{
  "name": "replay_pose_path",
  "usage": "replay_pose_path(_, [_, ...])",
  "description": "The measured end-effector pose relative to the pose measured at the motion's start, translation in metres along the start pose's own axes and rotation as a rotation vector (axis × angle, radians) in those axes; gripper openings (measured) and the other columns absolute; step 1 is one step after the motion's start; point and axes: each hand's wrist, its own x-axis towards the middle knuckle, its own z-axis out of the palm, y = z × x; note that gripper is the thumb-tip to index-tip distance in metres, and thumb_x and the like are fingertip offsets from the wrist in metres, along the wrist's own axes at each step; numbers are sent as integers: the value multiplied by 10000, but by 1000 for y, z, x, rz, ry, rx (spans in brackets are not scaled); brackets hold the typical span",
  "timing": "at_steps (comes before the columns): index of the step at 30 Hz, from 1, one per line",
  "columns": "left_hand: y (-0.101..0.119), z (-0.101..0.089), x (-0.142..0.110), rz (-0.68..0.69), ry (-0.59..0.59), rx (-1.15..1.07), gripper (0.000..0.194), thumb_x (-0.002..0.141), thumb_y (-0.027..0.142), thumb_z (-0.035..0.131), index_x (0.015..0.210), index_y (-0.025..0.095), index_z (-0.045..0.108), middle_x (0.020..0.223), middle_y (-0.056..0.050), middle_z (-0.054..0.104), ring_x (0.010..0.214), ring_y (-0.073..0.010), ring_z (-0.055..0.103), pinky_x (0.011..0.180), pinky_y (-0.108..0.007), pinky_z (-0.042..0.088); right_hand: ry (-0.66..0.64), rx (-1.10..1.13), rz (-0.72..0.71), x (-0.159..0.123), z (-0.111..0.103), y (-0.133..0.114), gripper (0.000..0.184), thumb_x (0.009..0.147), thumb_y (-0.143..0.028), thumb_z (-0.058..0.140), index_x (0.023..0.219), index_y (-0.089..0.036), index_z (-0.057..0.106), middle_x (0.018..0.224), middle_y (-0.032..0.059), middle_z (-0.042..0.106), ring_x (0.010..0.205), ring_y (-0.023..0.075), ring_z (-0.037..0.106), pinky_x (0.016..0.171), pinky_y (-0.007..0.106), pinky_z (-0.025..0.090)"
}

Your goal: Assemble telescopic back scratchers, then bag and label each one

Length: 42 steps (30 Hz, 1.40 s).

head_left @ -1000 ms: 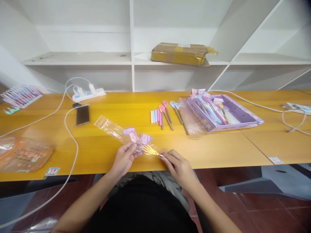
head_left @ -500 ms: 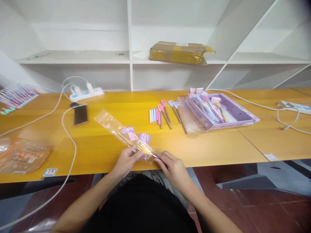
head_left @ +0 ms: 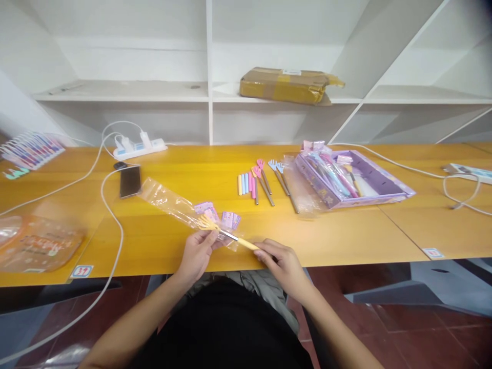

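A yellow back scratcher (head_left: 228, 235) with a claw-shaped head, a metal shaft and a yellow handle lies across my two hands. My left hand (head_left: 198, 252) pinches it just below the head. At the other end my right hand (head_left: 282, 264) is closed on the handle. A clear plastic bag (head_left: 167, 202) stretches out beneath and beyond the head; whether my left fingers also grip it, I cannot tell. Behind it lie purple-pink cards (head_left: 230, 220). Farther back are pink back scratchers (head_left: 264, 185), blue back scratchers (head_left: 282, 180) and several short pastel handles (head_left: 246, 184).
A purple box (head_left: 384, 200) with packaged scratchers stands at the right, beside clear bags (head_left: 303, 197). At the left are a phone (head_left: 130, 181), a power strip (head_left: 140, 148), a white cable (head_left: 121, 236) and an orange pouch (head_left: 46, 243). A taped carton (head_left: 286, 84) rests on the shelf.
The metal shaft and yellow handle now show between my hands, where before only the head and a short bit of shaft did. The scratcher's head has moved left and away, over the bag.
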Motion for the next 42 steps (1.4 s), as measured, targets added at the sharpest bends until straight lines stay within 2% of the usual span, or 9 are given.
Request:
replay_pose_path(4, [-3,1,-2,-41,-109,108,368,800,477,903,928,141,824,968,-101,820,931,-263,775,910,-442,654,15,102,57,3,16,-1,266,1067,-429,606,1155,-227,754,917,56,738,824,209,692,741,322,543])
replay_pose_path(8, [0,3,-1,-22,-59,91,348,809,453,903,947,143,823,1013,-105,813,992,-254,763,910,-397,652,48,330,160,3,21,4,397,1001,-458,703,1316,-232,621,866,6,684,711,159,632,634,275,517])
replay_pose_path(11, [4,3,1,-15,-6,23,362,816,443,902,994,139,818,1072,-119,810,1042,-258,765,930,-391,651,20,539,219,2,13,9,389,953,-491,756,1209,-223,636,897,19,683,691,143,621,583,258,525])
replay_pose_path(15, [6,1,2,-42,18,-31,383,811,426,912,1023,125,808,1110,-130,809,1030,-263,779,945,-423,656,-32,678,273,3,5,18,317,921,-473,805,1058,-203,711,764,11,695,672,139,642,646,274,577])
replay_pose_path(22, [3,0,-1,-78,-117,21,414,840,467,884,1030,109,800,1055,-151,825,1020,-310,794,919,-460,666,-21,744,234,4,6,27,255,733,-343,973,824,-203,780,915,37,734,736,138,683,629,251,588])
replay_pose_path(27, [4,1,-3,-112,-192,-8,510,899,558,805,1102,92,776,1073,-191,823,1037,-344,799,933,-492,651,-59,742,194,2,5,22,201,834,-319,904,937,-209,771,934,35,715,693,115,665,593,233,591])
replay_pose_path(32, [4,-2,-3,-137,-227,-59,557,964,608,704,1151,83,732,1051,-202,825,1024,-365,809,978,-542,619,85,758,130,0,10,25,207,908,-331,837,928,-211,669,952,10,660,585,89,639,525,235,565])
replay_pose_path(36, [2,-2,-5,-135,-282,-44,481,983,572,695,1043,96,736,1025,-193,830,1049,-383,804,1014,-565,593,183,769,82,0,13,34,183,935,-315,810,951,-220,654,981,1,643,536,73,626,510,235,534])
replay_pose_path(42, [5,3,-8,-117,-345,44,491,980,566,699,1067,90,785,1082,-204,825,1088,-388,789,1074,-586,557,235,766,67,-2,15,42,176,954,-337,791,993,-228,659,1017,9,627,530,71,609,488,238,510])
